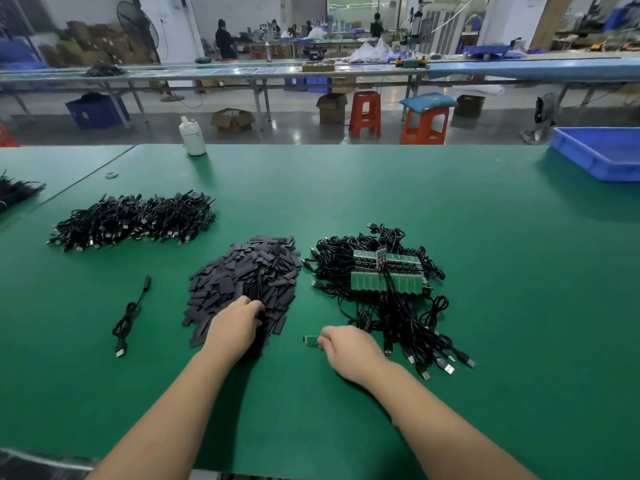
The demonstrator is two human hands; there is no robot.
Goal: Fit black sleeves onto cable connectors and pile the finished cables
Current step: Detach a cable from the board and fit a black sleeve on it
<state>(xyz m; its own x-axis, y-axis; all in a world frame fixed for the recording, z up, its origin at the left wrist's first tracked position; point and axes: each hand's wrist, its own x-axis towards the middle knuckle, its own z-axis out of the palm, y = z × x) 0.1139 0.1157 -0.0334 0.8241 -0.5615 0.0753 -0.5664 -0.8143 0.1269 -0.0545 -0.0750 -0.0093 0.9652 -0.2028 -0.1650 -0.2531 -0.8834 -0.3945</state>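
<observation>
A heap of flat black sleeves [249,275] lies in the middle of the green table. My left hand [235,323] reaches into its near edge with fingers curled among the sleeves. My right hand [348,348] pinches a cable's small green board connector [310,340], which sticks out to the left of my fingers. To the right lies a tangle of black cables with green boards [384,282]. A pile of black cables with sleeves [135,220] sits at the far left. One single cable [130,317] lies alone left of the sleeves.
A white bottle [192,135] stands at the table's far edge. A blue tray [602,152] sits at the far right corner. More black cable ends [17,192] show at the left edge. Beyond are benches, orange stools and people.
</observation>
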